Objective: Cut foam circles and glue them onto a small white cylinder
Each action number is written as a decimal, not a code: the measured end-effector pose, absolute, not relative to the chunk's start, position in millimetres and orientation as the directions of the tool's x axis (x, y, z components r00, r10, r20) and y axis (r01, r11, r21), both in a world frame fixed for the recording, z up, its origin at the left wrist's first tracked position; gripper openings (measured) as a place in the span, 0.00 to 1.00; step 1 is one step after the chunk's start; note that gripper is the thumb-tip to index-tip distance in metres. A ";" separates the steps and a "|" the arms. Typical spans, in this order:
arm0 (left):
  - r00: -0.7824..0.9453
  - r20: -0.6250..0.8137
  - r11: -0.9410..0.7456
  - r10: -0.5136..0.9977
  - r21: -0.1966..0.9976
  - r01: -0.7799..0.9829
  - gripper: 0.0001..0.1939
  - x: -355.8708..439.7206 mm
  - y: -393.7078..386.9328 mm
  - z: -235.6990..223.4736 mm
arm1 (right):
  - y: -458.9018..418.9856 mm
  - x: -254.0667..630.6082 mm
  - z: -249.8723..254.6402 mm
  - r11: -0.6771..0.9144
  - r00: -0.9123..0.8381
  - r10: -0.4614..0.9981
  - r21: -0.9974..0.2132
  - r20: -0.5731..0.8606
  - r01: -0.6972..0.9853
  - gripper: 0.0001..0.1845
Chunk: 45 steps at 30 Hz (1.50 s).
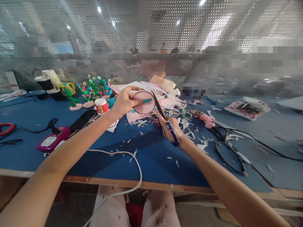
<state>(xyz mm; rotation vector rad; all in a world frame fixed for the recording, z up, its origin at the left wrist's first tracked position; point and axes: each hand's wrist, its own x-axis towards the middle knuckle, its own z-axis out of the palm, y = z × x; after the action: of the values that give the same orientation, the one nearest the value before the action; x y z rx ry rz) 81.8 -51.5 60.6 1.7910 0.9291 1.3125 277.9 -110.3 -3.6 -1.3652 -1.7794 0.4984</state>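
Note:
My left hand [127, 101] pinches a round pink disc [142, 107] with a dark outline, its thumb with a teal nail lying across the face. My right hand [168, 125] grips scissors [174, 134] with blue handles. The dark blades point up and rest beside the disc's right edge; whether they touch it I cannot tell. Behind and below the disc lie pink and white sheets [130, 116], partly hidden by the hand. Thin paper offcuts [187, 126] are scattered around my right hand.
Left of my hands stand a red and white cup [101, 106], green craft plants on pink bases [75, 106], a black phone [84, 119] and a purple device [53, 138]. A white cable [123, 153] crosses the table front. At right lie a pink glue gun [208, 120] and black cord [230, 157].

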 end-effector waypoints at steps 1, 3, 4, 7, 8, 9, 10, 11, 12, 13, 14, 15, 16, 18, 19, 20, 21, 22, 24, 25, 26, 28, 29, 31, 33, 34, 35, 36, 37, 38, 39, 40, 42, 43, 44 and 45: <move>0.222 0.451 -0.485 0.864 0.865 0.130 0.22 81.6 -50.9 60.3 | -110.0 278.3 -3.0 0.335 -0.069 0.925 -0.719 0.373 0.609 0.35; 0.212 0.462 -0.493 0.861 0.861 0.124 0.22 81.1 -48.9 59.2 | -109.2 279.2 -2.5 0.331 -0.055 0.924 -0.718 0.379 0.613 0.34; 0.206 0.469 -0.498 0.859 0.858 0.123 0.22 80.9 -48.0 58.5 | -108.8 279.6 -2.6 0.326 -0.051 0.925 -0.720 0.375 0.613 0.34; 0.195 0.485 -0.510 0.853 0.853 0.112 0.22 81.2 -47.1 57.2 | -107.4 281.2 -4.7 0.316 -0.047 0.929 -0.723 0.367 0.614 0.33; 0.196 0.484 -0.509 0.853 0.854 0.108 0.22 81.5 -47.4 57.1 | -106.8 281.8 -5.9 0.318 -0.046 0.928 -0.721 0.370 0.616 0.33; 0.198 0.480 -0.505 0.855 0.857 0.105 0.21 81.7 -47.8 57.1 | -106.1 282.6 -7.2 0.323 -0.045 0.924 -0.716 0.379 0.619 0.33; 0.197 0.473 -0.498 0.859 0.861 0.104 0.21 81.9 -48.3 57.2 | -105.3 283.4 -8.5 0.331 -0.045 0.920 -0.709 0.390 0.623 0.32; 0.194 0.466 -0.491 0.863 0.865 0.106 0.21 81.9 -48.6 57.4 | -104.5 284.1 -9.6 0.339 -0.046 0.915 -0.700 0.401 0.629 0.32; 0.188 0.462 -0.486 0.867 0.867 0.107 0.21 81.7 -48.8 57.6 | -103.8 284.8 -10.5 0.344 -0.047 0.911 -0.691 0.410 0.636 0.32; 0.181 0.462 -0.484 0.868 0.868 0.106 0.21 81.4 -48.9 57.7 | -103.2 285.4 -11.1 0.346 -0.049 0.909 -0.682 0.415 0.644 0.32; 0.174 0.465 -0.486 0.868 0.868 0.105 0.21 80.9 -48.8 57.8 | -102.8 285.7 -11.3 0.346 -0.051 0.908 -0.674 0.417 0.653 0.32; 0.167 0.472 -0.491 0.866 0.865 0.102 0.22 80.3 -48.5 57.8 | -102.9 285.6 -11.1 0.344 -0.056 0.909 -0.668 0.413 0.660 0.32; 0.162 0.479 -0.497 0.863 0.862 0.098 0.22 79.8 -48.2 57.8 | -103.3 285.3 -10.4 0.342 -0.063 0.912 -0.664 0.406 0.665 0.32; 0.161 0.488 -0.506 0.858 0.857 0.098 0.22 79.1 -47.9 57.7 | -105.3 283.7 -8.0 0.344 -0.088 0.917 -0.662 0.389 0.665 0.33; 0.167 0.488 -0.507 0.857 0.856 0.102 0.23 79.1 -48.1 57.8 | -106.7 282.7 -6.5 0.348 -0.099 0.919 -0.664 0.382 0.662 0.33; 0.176 0.483 -0.505 0.858 0.856 0.109 0.23 79.2 -48.4 58.0 | -108.2 281.6 -5.0 0.350 -0.108 0.920 -0.669 0.376 0.656 0.34; 0.190 0.476 -0.501 0.859 0.858 0.116 0.24 79.4 -49.0 58.5 | -109.6 280.5 -3.5 0.351 -0.116 0.922 -0.674 0.369 0.650 0.35; 0.207 0.467 -0.496 0.860 0.860 0.122 0.24 79.7 -49.8 59.1 | -110.9 279.6 -2.1 0.349 -0.117 0.924 -0.680 0.363 0.645 0.35; 0.238 0.455 -0.491 0.858 0.863 0.121 0.25 80.1 -51.5 60.8 | -112.9 278.2 0.3 0.336 -0.112 0.930 -0.689 0.350 0.642 0.36; 0.250 0.453 -0.491 0.856 0.863 0.116 0.26 80.1 -52.1 61.6 | -113.5 277.8 1.2 0.330 -0.110 0.933 -0.691 0.343 0.643 0.36; 0.259 0.452 -0.491 0.854 0.864 0.109 0.26 80.0 -52.5 62.5 | -113.9 277.6 2.0 0.327 -0.114 0.935 -0.691 0.337 0.644 0.37; 0.266 0.451 -0.490 0.852 0.866 0.100 0.26 79.4 -52.5 63.6 | -114.2 277.5 3.0 0.335 -0.128 0.933 -0.685 0.335 0.647 0.39; 0.266 0.452 -0.491 0.851 0.866 0.097 0.26 79.1 -52.2 63.8 | -114.1 277.6 3.1 0.345 -0.135 0.929 -0.679 0.344 0.648 0.40; 0.267 0.456 -0.494 0.849 0.864 0.096 0.25 78.7 -51.6 63.7 | -113.4 277.9 2.2 0.364 -0.137 0.920 -0.665 0.368 0.652 0.40; 0.270 0.456 -0.496 0.848 0.863 0.099 0.25 78.7 -51.6 63.2 | -112.3 278.5 0.1 0.364 -0.123 0.917 -0.665 0.381 0.652 0.38; 0.271 0.455 -0.495 0.848 0.863 0.102 0.25 78.9 -52.0 63.1 | -111.7 278.9 -1.3 0.359 -0.117 0.918 -0.669 0.379 0.651 0.37; 0.271 0.452 -0.493 0.850 0.864 0.105 0.25 79.1 -52.6 63.0 | -111.0 279.3 -2.7 0.355 -0.114 0.920 -0.674 0.375 0.648 0.36; 0.270 0.449 -0.490 0.852 0.865 0.107 0.25 79.4 -53.2 63.2 | -110.3 279.8 -4.1 0.354 -0.111 0.920 -0.677 0.375 0.645 0.35; 0.269 0.447 -0.487 0.853 0.867 0.107 0.26 79.7 -53.8 63.4 | -109.7 280.4 -5.1 0.357 -0.112 0.919 -0.677 0.378 0.643 0.35; 0.267 0.446 -0.486 0.854 0.868 0.106 0.25 79.9 -54.3 63.7 | -109.2 281.0 -5.8 0.363 -0.116 0.916 -0.674 0.383 0.644 0.34; 0.266 0.446 -0.486 0.854 0.868 0.104 0.25 79.9 -54.4 64.0 | -109.0 281.4 -6.1 0.368 -0.118 0.914 -0.667 0.389 0.648 0.34; 0.264 0.448 -0.487 0.854 0.867 0.103 0.25 79.8 -54.1 64.1 | -108.9 281.8 -5.9 0.369 -0.117 0.911 -0.658 0.395 0.657 0.34; 0.256 0.453 -0.491 0.854 0.865 0.107 0.25 79.2 -52.4 63.8 | -109.3 282.1 -4.5 0.367 -0.114 0.909 -0.641 0.401 0.674 0.34; 0.247 0.456 -0.492 0.855 0.863 0.112 0.25 78.8 -51.1 63.2 | -109.6 281.9 -3.6 0.367 -0.114 0.908 -0.635 0.403 0.679 0.35; 0.236 0.458 -0.493 0.857 0.862 0.118 0.25 78.5 -49.8 62.3 | -110.0 281.6 -2.8 0.369 -0.115 0.906 -0.630 0.407 0.683 0.35; 0.221 0.460 -0.492 0.860 0.862 0.121 0.24 78.2 -48.6 61.2 | -110.2 281.3 -2.2 0.374 -0.118 0.904 -0.626 0.411 0.684 0.36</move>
<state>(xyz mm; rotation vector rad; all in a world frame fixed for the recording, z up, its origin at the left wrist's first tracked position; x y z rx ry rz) 78.2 -48.6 61.2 1.7894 0.9123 1.3267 281.3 -110.2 -2.2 -1.3778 -1.8698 0.3628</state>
